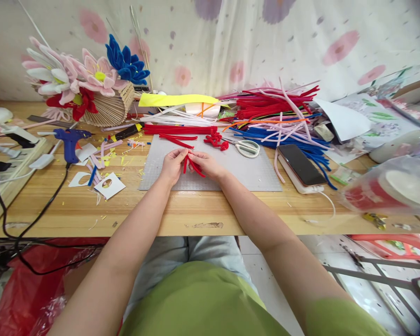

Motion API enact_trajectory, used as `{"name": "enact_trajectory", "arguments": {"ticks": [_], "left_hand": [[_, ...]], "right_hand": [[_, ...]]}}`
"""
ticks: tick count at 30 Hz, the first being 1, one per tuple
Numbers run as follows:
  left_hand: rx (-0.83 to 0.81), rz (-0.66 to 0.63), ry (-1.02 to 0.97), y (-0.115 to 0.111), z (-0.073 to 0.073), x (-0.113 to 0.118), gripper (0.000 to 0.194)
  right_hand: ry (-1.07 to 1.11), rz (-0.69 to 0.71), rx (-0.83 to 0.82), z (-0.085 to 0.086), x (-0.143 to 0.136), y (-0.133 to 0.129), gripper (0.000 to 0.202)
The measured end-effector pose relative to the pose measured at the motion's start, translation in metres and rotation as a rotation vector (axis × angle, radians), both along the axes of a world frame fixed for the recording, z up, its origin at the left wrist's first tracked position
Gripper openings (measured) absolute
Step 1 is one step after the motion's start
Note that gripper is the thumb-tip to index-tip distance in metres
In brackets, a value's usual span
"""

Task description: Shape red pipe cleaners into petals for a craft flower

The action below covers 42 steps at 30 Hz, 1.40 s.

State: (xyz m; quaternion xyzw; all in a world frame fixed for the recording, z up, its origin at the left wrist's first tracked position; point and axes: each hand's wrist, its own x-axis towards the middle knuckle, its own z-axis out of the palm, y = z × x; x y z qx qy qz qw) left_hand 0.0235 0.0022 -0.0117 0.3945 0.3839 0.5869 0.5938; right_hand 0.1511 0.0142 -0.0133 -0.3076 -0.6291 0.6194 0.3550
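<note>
My left hand (174, 165) and my right hand (206, 164) meet over the grey cutting mat (238, 175). Between them they pinch red pipe cleaners (195, 168), whose ends fan out below the fingertips. Just behind my hands, cut red pipe cleaners (178, 138) lie on the mat. Some curled red pieces (217, 138) are bunched to the right of these, beside scissors (247, 148) with pale handles. A row of longer red pipe cleaners (180, 129) runs along the mat's far edge. The exact place where the fingers grip is partly hidden.
On the left are a blue glue gun (70, 142), paper scraps (109, 185), a power strip (17, 177) and fuzzy flowers (100, 77). Piled pipe cleaners (273, 109) fill the back right. A phone (301, 164) on a white power bank and a bagged cup (374, 189) stand right.
</note>
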Motion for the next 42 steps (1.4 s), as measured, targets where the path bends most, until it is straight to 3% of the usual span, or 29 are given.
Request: {"name": "enact_trajectory", "arguments": {"ticks": [5, 9, 14, 18, 24, 28, 33, 37, 42], "left_hand": [[-0.015, 0.114, 0.163, 0.006, -0.005, -0.009, 0.031], [-0.028, 0.155, 0.313, 0.002, -0.004, -0.009, 0.030], [-0.050, 0.140, 0.366, -0.004, 0.002, -0.005, 0.026], [-0.051, 0.177, 0.319, -0.004, 0.003, -0.002, 0.026], [-0.027, 0.105, 0.150, -0.005, 0.007, 0.004, 0.032], [-0.050, 0.242, 0.180, -0.003, 0.002, 0.006, 0.027], [0.063, 0.428, 0.344, 0.002, -0.008, 0.005, 0.024], [-0.037, 0.364, 0.229, 0.001, -0.004, 0.008, 0.027], [-0.196, 0.201, 0.128, -0.001, 0.005, 0.007, 0.030]], "right_hand": [[-0.190, -0.069, 0.218, 0.001, 0.004, 0.002, 0.027], [-0.332, -0.058, 0.291, -0.001, 0.006, 0.002, 0.029], [-0.358, -0.081, 0.325, -0.002, 0.006, 0.003, 0.027], [-0.290, -0.040, 0.234, 0.001, 0.008, 0.003, 0.031], [-0.058, 0.046, -0.029, 0.001, 0.007, 0.002, 0.036], [-0.144, -0.010, 0.007, -0.002, 0.003, 0.002, 0.032], [-0.198, -0.140, 0.269, 0.000, -0.002, 0.002, 0.014], [-0.219, -0.105, 0.272, -0.004, -0.008, 0.004, 0.013], [-0.309, -0.269, 0.201, -0.013, -0.009, 0.005, 0.011]]}}
